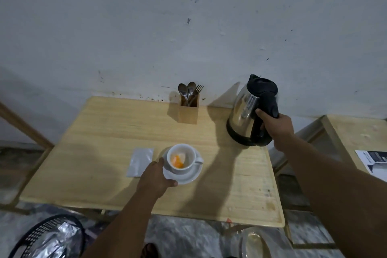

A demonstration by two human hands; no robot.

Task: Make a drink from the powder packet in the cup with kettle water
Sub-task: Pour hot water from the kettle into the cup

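A pale, scuffed wall [188, 27] fills the upper half of the view, marked with dark specks and chips. Against it stands a light wooden table [104, 132], its grain running side to side, with long shadows falling across the middle. A second wooden surface [360, 132] sits to the right, apart from the first, with a printed sheet [372, 161] lying on it. Below the near edge the floor is mottled grey; a dark mesh basket [41, 234] holding crumpled silver wrappers stands at lower left, and a clear rounded container [254, 243] at lower right.

The steel kettle [244, 111] with black lid and base is at the right rear of the table, tilted, its spout turned toward the wall; whether its base touches the wood cannot be told. The right hand [276, 125] is wrapped firmly around its black handle. A wooden cutlery holder [187, 111] with spoons and a fork stands by the wall, between kettle and table centre.

Near the front middle, a white cup [181, 158] sits on a white saucer [184, 177], orange powder lying in its bottom. The left hand [156, 180] holds the saucer's left rim, thumb and fingers curled around the edge. A flat silver packet [140, 162] lies just left of the saucer, partly hidden by that hand
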